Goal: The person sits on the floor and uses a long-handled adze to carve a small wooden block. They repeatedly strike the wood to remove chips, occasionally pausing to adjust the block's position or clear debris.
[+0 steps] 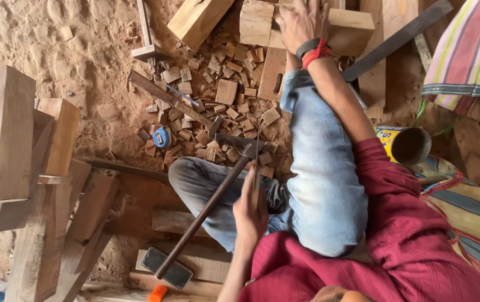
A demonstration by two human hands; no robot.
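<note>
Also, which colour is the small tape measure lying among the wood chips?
The tape measure is blue, seen best in the head view.

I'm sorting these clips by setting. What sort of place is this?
Probably an informal woodworking spot on a sandy floor. Cut wood blocks lie scattered on the ground, larger timber blocks stand around, and a hammer lies by the seated person's legs, with a tape measure nearby.

A yellow cylindrical tin (pixel 405 144) with a blue-printed label lies on its side just right of the seated person's blue-jeaned knee (pixel 321 168), its dark open mouth turned away from it. On the other side of that knee, well apart, a dark-screened phone (pixel 167 268) lies flat on a plank.
</note>
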